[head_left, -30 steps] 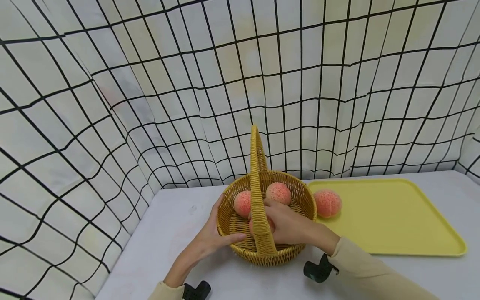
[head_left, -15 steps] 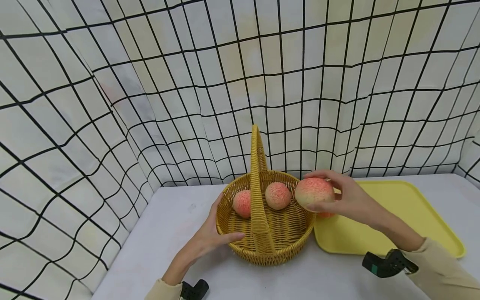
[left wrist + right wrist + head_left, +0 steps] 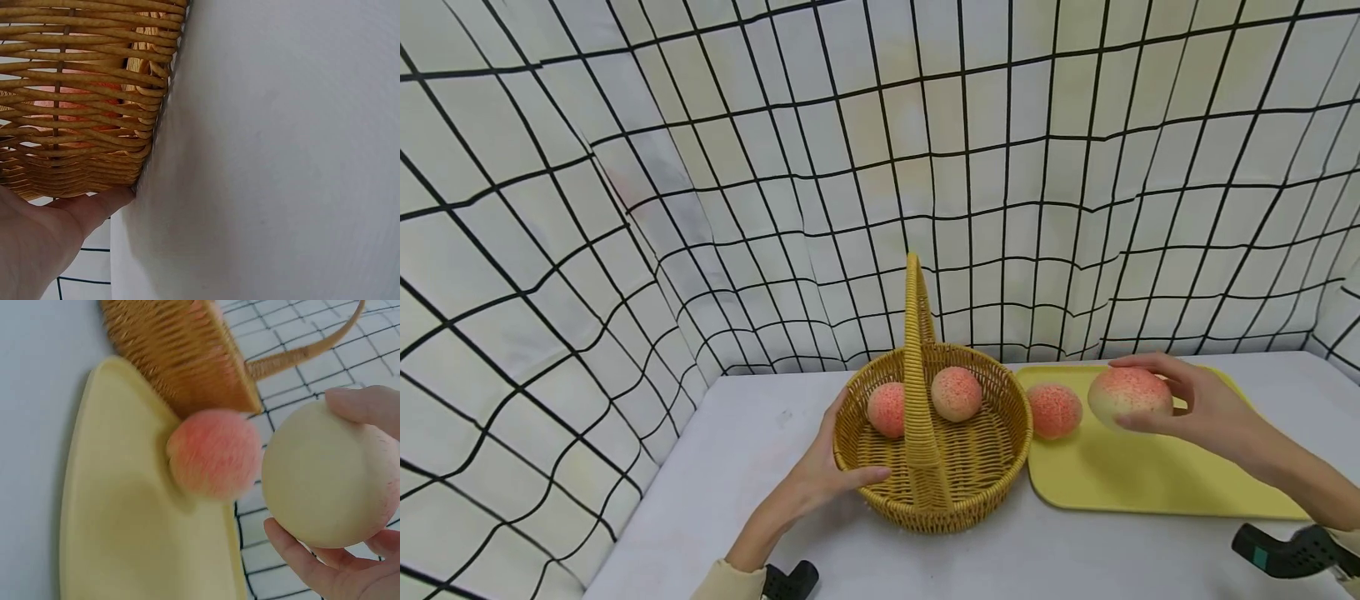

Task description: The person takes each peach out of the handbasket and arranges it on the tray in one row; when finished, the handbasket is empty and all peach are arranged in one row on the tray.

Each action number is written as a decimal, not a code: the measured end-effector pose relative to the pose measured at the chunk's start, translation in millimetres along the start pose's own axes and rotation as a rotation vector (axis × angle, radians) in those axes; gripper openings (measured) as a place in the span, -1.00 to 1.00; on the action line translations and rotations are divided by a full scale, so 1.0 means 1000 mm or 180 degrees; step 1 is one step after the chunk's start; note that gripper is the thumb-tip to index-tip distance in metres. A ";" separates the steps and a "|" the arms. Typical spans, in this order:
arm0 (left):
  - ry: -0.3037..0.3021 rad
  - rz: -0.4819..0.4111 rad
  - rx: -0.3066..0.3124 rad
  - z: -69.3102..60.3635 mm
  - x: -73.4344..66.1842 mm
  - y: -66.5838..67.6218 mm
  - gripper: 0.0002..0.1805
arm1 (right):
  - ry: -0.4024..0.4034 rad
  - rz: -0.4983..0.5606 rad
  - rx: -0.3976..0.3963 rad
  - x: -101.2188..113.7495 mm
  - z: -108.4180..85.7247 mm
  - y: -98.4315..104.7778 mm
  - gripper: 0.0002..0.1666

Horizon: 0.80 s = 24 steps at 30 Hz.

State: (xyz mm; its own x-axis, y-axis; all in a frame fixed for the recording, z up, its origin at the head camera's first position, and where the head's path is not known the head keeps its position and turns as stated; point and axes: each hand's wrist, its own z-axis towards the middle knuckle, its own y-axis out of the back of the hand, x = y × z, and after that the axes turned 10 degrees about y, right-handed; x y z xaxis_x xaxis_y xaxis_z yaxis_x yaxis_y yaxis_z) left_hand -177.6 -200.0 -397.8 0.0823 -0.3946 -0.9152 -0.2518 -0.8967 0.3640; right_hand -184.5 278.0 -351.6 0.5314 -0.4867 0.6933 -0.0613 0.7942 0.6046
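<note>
A round wicker basket [image 3: 970, 454] with a tall arched handle stands on the table. Two pink peaches lie inside it, one peach [image 3: 886, 409] partly behind the handle and another peach [image 3: 957, 393] to its right. My left hand [image 3: 820, 471] grips the basket's left side, thumb over the rim and fingers along the outer wall. In the right wrist view, my right hand [image 3: 356, 575] holds a pale peach [image 3: 325, 475] between thumb and fingers. That peach is above the yellow tray [image 3: 1120, 475]. One more peach [image 3: 1055, 411] sits at the tray's left end, close beside the basket.
White table [image 3: 737, 442] surface shows to the left and in front of the basket. A black grid net [image 3: 880, 208] over white cloth rises behind the table and along its left side. Dark wrist devices [image 3: 1288, 550] are worn on both arms.
My right hand has lifted a peach out of the basket and carried it right, past the tray's resting peach, to above the tray. The left hand has stayed on the basket.
</note>
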 end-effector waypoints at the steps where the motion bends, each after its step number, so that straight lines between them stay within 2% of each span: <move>1: -0.0009 -0.0011 0.0005 0.000 0.000 0.000 0.44 | -0.0020 -0.0069 0.0008 -0.004 -0.002 0.001 -0.25; 7: 0.0014 -0.0021 0.0007 0.000 0.003 0.001 0.44 | -0.0198 -0.0399 0.0176 -0.024 -0.002 -0.004 -0.21; 15: -0.0001 -0.0035 0.0025 0.002 0.003 -0.002 0.43 | -0.0252 -0.0660 0.0372 -0.046 0.005 -0.017 -0.19; 18: 0.0016 -0.0036 0.0020 0.002 0.003 -0.002 0.43 | -0.0179 -0.0658 0.0366 -0.051 0.006 -0.019 -0.18; 24: 0.0054 0.0082 -0.0055 0.000 0.000 0.000 0.43 | 0.0145 -0.0740 0.0356 -0.057 0.013 -0.020 -0.20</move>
State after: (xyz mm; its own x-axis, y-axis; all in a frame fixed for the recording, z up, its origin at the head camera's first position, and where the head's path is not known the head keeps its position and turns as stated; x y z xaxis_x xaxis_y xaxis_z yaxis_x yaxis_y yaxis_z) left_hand -177.2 -200.1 -398.2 0.0924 -0.4209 -0.9024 -0.2373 -0.8895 0.3906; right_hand -224.1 284.9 -398.3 0.5794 -0.6325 0.5139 -0.0248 0.6166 0.7869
